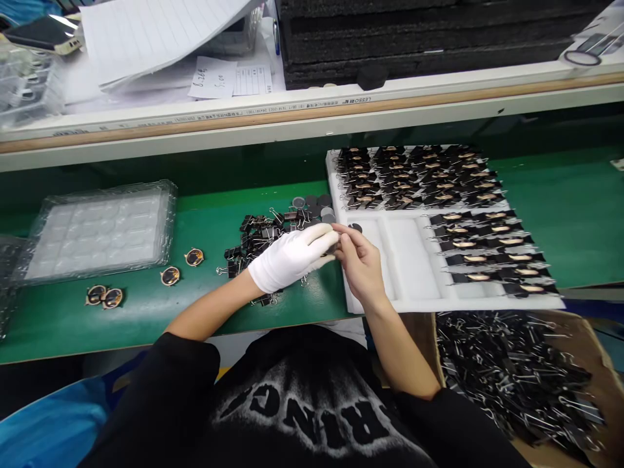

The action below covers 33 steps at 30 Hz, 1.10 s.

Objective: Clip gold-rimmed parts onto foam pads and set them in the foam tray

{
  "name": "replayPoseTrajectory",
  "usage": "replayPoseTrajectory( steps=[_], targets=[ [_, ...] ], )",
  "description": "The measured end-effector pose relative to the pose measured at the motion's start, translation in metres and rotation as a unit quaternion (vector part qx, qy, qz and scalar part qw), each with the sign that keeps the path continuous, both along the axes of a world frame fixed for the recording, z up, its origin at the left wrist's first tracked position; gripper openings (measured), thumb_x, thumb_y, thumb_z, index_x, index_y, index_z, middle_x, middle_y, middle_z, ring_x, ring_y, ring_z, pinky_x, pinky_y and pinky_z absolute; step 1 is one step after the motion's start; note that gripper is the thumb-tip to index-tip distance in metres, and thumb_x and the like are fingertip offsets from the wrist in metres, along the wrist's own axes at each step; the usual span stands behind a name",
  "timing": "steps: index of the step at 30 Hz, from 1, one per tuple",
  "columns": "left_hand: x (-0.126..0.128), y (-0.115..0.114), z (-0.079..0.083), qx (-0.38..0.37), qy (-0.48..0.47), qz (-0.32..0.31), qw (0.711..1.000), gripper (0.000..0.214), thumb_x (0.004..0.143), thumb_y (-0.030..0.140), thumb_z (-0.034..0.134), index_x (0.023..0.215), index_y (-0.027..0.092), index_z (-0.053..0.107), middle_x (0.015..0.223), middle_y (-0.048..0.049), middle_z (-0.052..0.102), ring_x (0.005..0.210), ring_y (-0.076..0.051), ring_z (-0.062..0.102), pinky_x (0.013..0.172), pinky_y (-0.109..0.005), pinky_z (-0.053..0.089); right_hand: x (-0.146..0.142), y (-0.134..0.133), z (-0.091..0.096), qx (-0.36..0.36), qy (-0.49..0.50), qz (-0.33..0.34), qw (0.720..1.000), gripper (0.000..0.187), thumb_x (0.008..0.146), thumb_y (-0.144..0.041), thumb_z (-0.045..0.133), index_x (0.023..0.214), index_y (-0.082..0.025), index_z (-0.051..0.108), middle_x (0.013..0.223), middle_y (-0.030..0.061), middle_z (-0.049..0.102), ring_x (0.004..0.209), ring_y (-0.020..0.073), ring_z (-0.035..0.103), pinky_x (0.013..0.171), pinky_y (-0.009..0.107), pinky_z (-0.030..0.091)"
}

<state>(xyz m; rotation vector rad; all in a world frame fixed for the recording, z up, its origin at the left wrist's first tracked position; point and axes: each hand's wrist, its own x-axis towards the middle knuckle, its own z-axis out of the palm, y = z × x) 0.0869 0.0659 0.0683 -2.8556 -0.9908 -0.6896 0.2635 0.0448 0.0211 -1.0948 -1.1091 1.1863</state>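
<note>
My left hand, in a white glove, and my bare right hand meet at the left edge of a white foam tray. Both pinch one small dark part between their fingertips; I cannot make out what it is. Just behind the hands lies a pile of black binder clips and a few grey round discs on the green mat. The tray holds rows of clipped round parts at the back and right. Its near-left compartments are bare but for one dark disc.
Several loose copper-coloured round coils lie on the green mat at left, near a clear plastic blister tray. A cardboard box of black binder clips sits at lower right. A shelf above carries papers and black foam trays.
</note>
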Motion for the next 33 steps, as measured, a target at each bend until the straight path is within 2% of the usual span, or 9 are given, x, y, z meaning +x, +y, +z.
replayPoseTrajectory(
  steps=[6,9,12,14,17,21,26,30,33],
  targets=[
    [-0.01,-0.01,0.015,-0.047,0.009,-0.075,0.996,0.05,0.104,0.053,0.053,0.137,0.017,0.06,0.145,-0.0214,0.062,0.122,-0.027,0.07,0.093,-0.038,0.062,0.026,-0.008,-0.009,-0.066,0.086,0.116,0.987,0.047,0.079,-0.054,0.085,0.117,-0.028,0.075,0.101,0.0051,0.08,0.09,0.0221,0.076,0.078,0.037,0.067],
    [-0.029,-0.007,0.031,-0.03,-0.026,0.005,0.999,0.042,0.105,0.05,0.051,0.13,0.021,0.067,0.123,-0.0124,0.075,0.108,-0.022,0.073,0.089,-0.034,0.059,0.041,-0.013,-0.014,-0.081,0.106,0.134,0.982,0.037,0.083,-0.048,0.084,0.114,-0.03,0.075,0.105,0.0039,0.079,0.088,0.0195,0.076,0.08,0.037,0.067],
    [-0.045,0.022,0.043,-0.038,-0.009,0.183,0.982,0.042,0.108,0.041,0.04,0.103,0.021,0.076,0.092,-0.0055,0.076,0.087,-0.019,0.072,0.083,-0.033,0.053,0.048,-0.013,-0.014,-0.108,0.162,0.136,0.971,0.028,0.082,-0.042,0.086,0.103,-0.028,0.075,0.104,0.0031,0.078,0.087,0.0182,0.075,0.086,0.039,0.067],
    [-0.047,0.052,0.042,-0.075,0.076,0.245,0.964,0.041,0.106,0.046,0.043,0.11,0.021,0.076,0.095,-0.0062,0.076,0.085,-0.022,0.071,0.077,-0.034,0.049,0.045,-0.012,-0.009,-0.137,0.211,0.137,0.958,0.026,0.079,-0.039,0.088,0.097,-0.026,0.074,0.101,0.002,0.078,0.088,0.0172,0.075,0.09,0.038,0.066],
    [-0.041,0.094,0.031,-0.123,0.224,0.224,0.94,0.05,0.101,0.059,0.049,0.127,0.022,0.071,0.109,-0.0097,0.073,0.088,-0.027,0.07,0.071,-0.034,0.044,0.038,-0.012,0.0,-0.176,0.273,0.149,0.934,0.028,0.075,-0.035,0.092,0.096,-0.025,0.076,0.1,0.0001,0.076,0.088,0.0136,0.073,0.094,0.032,0.063],
    [-0.036,0.118,0.022,-0.119,0.341,0.148,0.921,0.043,0.104,0.048,0.048,0.102,0.019,0.079,0.112,-0.0124,0.07,0.091,-0.025,0.068,0.074,-0.034,0.04,0.043,-0.02,0.001,-0.191,0.287,0.168,0.924,0.033,0.07,-0.035,0.096,0.095,-0.025,0.079,0.093,-0.0005,0.076,0.086,0.0127,0.071,0.09,0.029,0.062],
    [-0.051,0.096,0.037,-0.009,0.282,0.125,0.951,0.05,0.107,0.048,0.042,0.092,0.017,0.078,0.1,-0.0117,0.07,0.082,-0.022,0.065,0.073,-0.035,0.039,0.054,-0.031,-0.008,-0.163,0.246,0.143,0.945,0.029,0.07,-0.034,0.096,0.093,-0.028,0.08,0.107,0.0023,0.079,0.091,0.0148,0.073,0.083,0.028,0.06],
    [-0.038,0.049,0.036,0.005,0.014,0.126,0.992,0.046,0.106,0.045,0.049,0.082,0.018,0.078,0.08,-0.007,0.067,0.072,-0.017,0.062,0.068,-0.031,0.042,0.041,-0.028,-0.005,-0.074,0.205,0.165,0.962,0.025,0.073,-0.032,0.094,0.093,-0.026,0.081,0.14,0.009,0.069,0.11,0.0223,0.072,0.097,0.038,0.058],
    [-0.015,0.009,0.026,-0.063,-0.167,0.112,0.978,0.038,0.104,0.038,0.054,0.082,0.018,0.076,0.073,-0.0027,0.065,0.068,-0.012,0.06,0.066,-0.026,0.045,0.029,-0.023,0.0,-0.036,0.214,0.194,0.957,0.025,0.073,-0.034,0.093,0.093,-0.026,0.08,0.124,0.0088,0.075,0.112,0.0241,0.072,0.096,0.039,0.059]
  ],
)
